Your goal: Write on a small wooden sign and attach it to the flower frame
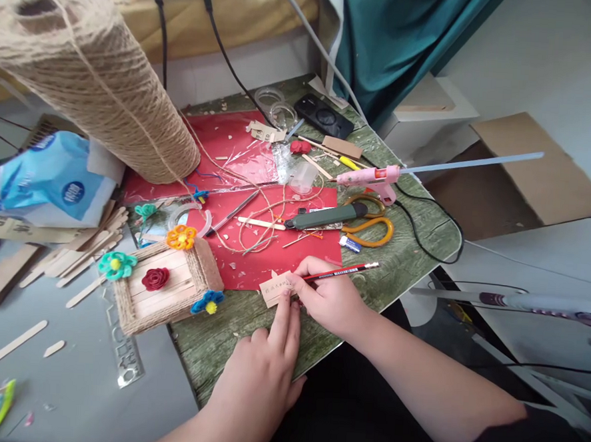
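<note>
The right hand is closed in a writing grip around a red pencil. The pencil's tip meets a small cardboard tag and its back end points away to the right. The left hand lies loosely open and grips nothing: its forefinger stretches forward and presses on the tag's near edge, just beside the right hand's fingers. The tag bears a line of small writing, too small to read. It lies flat near the front edge of the green table, its far edge touching a sheet of red paper. Left of the tag stands a twine-wrapped frame with small flowers on it, hanging partly over the table's left edge. Loose twine curls across the red paper. Beyond it lie a green cutter, orange scissors and a pink glue gun with a long stick jutting right. A big twine cone leans in from the upper left over a blue tissue pack. Craft sticks lie scattered left of the frame.
</note>
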{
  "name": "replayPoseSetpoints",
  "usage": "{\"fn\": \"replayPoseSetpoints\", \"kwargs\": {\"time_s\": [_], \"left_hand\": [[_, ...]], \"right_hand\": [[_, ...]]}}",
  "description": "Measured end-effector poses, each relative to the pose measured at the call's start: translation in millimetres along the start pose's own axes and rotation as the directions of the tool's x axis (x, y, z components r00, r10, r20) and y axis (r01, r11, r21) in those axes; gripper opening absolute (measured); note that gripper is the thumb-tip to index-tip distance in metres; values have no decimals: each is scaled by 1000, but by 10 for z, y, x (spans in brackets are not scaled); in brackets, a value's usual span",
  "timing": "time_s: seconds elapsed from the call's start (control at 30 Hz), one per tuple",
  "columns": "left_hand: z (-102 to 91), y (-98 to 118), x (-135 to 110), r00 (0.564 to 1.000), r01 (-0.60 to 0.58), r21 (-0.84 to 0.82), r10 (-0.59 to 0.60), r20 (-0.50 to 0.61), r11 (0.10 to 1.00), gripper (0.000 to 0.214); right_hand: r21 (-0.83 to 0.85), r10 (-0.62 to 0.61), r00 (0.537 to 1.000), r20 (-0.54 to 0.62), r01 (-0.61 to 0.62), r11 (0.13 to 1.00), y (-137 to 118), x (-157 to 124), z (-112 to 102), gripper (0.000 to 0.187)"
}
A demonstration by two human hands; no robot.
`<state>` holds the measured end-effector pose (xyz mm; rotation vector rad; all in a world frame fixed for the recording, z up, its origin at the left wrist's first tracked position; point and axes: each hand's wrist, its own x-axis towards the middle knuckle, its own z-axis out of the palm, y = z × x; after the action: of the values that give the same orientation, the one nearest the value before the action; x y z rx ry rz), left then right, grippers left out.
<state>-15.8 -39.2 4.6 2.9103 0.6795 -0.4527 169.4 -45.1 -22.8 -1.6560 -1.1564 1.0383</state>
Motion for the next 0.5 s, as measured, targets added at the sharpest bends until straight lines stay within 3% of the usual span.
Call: {"fn": "replayPoseSetpoints", "kwargs": {"time_s": [0.5], "left_hand": [[33, -2, -10, 999, 0, 26, 1, -45, 1000, 98]], "right_hand": [[-69, -24, 999, -31, 22, 997, 9, -14, 1, 19]]}}
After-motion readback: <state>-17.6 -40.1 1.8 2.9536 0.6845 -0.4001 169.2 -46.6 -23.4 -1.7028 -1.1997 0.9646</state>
